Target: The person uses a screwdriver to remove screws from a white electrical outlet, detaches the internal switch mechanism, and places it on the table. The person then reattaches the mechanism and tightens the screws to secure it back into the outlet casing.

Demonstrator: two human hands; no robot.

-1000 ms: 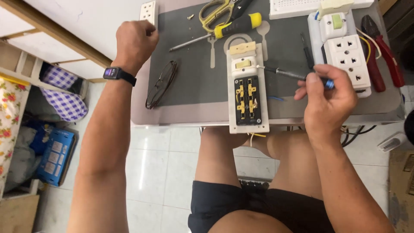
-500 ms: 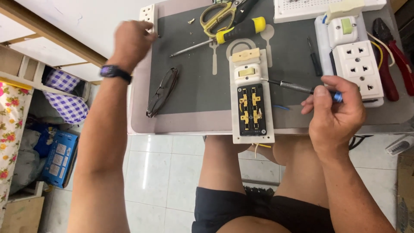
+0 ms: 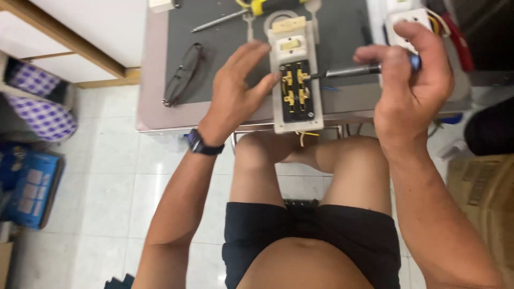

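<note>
**Screwdriver tip at open socket plate, slip risk**

Right hand [image 3: 409,91] grasps a small screwdriver [image 3: 353,70] by its blue handle end; left hand [image 3: 238,88], fingers loose and holding nothing, steadies the left edge of the open socket plate [image 3: 294,75]; plate lies on the grey mat [image 3: 225,53] at the table's near edge, partly overhanging; likely risk: tip skids off a brass terminal, or the plate shifts off the edge under push; screwdriver's long axis runs roughly left-right, tip pointing left; plate's long axis runs away from the person.
</note>
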